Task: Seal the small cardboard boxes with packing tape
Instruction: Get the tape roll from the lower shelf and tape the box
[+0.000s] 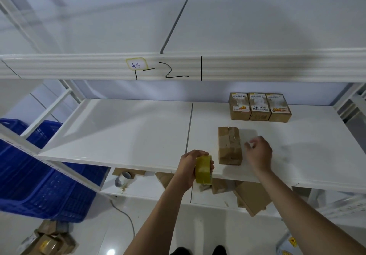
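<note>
Lying flat, brown taped box (229, 145)

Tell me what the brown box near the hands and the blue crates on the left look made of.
Brown box: matte cardboard, apparently, with flap seam; glossy patches suggest tape. Blue crates: likely moulded plastic, perforated lattice walls, slight sheen.

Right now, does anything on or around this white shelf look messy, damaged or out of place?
Yes. Flattened brown cardboard pieces lie askew on the lower white shelf, one hanging past its front edge, beside a tipped-over tape roll. More small boxes lie heaped on the floor. Three labelled boxes stand neatly.
</note>
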`<action>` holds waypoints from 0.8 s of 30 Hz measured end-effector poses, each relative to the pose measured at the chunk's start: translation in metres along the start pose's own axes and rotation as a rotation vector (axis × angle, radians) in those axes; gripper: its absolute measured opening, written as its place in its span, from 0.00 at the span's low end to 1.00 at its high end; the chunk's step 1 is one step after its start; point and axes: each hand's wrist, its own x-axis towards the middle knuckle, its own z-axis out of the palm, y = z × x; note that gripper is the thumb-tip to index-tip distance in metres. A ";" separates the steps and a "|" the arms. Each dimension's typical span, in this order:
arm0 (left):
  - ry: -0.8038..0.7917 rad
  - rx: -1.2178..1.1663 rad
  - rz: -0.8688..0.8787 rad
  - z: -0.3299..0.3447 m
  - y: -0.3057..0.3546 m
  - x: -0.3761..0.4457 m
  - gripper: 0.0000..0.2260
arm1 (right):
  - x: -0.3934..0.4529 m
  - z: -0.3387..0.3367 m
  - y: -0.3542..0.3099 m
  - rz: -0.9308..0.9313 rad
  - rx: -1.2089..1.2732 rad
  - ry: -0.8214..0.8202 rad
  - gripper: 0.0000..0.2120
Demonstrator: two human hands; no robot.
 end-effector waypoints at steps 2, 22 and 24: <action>-0.004 0.011 0.011 -0.003 0.000 0.001 0.12 | -0.009 0.001 -0.041 -0.127 0.089 -0.177 0.07; -0.012 0.116 0.044 -0.143 0.001 -0.002 0.10 | -0.078 0.112 -0.177 -0.211 -0.168 -0.755 0.02; -0.058 0.107 0.033 -0.159 -0.003 -0.001 0.11 | -0.084 0.122 -0.179 -0.204 -0.177 -0.753 0.04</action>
